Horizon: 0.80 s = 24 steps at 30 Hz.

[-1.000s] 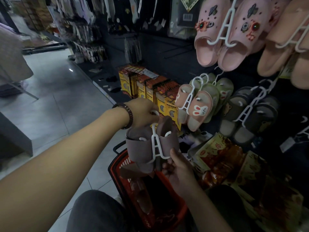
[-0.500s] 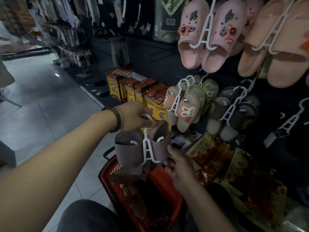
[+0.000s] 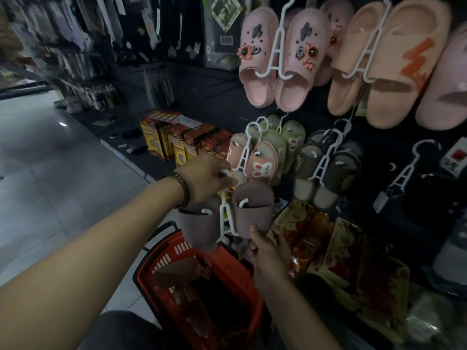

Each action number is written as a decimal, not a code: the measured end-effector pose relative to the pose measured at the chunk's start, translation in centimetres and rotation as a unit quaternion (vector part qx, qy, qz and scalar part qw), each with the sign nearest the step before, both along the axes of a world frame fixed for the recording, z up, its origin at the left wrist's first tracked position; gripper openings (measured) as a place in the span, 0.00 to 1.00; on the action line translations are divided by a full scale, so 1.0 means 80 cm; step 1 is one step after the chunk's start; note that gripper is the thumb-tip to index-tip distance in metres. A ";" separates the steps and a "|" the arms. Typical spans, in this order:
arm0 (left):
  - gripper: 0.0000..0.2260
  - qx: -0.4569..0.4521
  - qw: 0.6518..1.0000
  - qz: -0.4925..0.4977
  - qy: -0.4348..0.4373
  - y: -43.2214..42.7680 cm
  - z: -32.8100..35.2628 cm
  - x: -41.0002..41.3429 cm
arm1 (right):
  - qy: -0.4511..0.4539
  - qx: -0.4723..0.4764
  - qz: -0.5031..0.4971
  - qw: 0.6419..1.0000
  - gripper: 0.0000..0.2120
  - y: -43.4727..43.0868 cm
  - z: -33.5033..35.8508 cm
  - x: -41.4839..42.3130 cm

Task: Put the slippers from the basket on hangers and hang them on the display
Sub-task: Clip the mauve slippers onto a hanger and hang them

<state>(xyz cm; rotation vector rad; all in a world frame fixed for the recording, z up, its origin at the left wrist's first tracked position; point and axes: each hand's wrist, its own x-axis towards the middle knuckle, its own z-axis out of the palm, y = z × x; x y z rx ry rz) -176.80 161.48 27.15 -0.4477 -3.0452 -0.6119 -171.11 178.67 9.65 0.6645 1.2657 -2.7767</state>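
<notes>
Fingers point(image 3: 226, 178) of my left hand point(image 3: 206, 176) are curled round the hook at the top of the white hanger point(image 3: 223, 215). My right hand point(image 3: 271, 248) grips the lower end of the right-side slipper from below, thumb on its front face.

Position of the load: the pair of mauve slippers point(image 3: 252, 208) hangs on the hanger above the basket and close in front of the display point(image 3: 227, 97), just below the bunny pair point(image 3: 260, 165). It is not yet on a peg.

Handling, as I judge it:
- Soft foam or rubber: light, some give, matte, unlikely to slip.
- The thin plastic hanger looks like the weak part, and the pair can swing on it.
- Take hold at the hook to guide, and steady at a sole, not at the prongs.

Containers: one red basket point(image 3: 154, 258) on the floor. It holds at least one more mauve slipper point(image 3: 177, 272). Deeper contents are too dark to count.
</notes>
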 end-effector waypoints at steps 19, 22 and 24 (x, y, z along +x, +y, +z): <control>0.12 0.000 0.979 -0.193 -0.062 0.187 0.032 -0.035 | 0.168 0.537 -0.031 0.826 0.08 0.218 0.108 0.039; 0.13 0.005 0.973 -0.226 -0.055 0.227 0.031 -0.037 | 0.182 0.600 -0.038 0.779 0.08 0.247 0.123 0.035; 0.14 0.013 0.970 -0.241 -0.045 0.253 0.028 -0.035 | 0.184 0.620 -0.035 0.762 0.06 0.265 0.129 0.033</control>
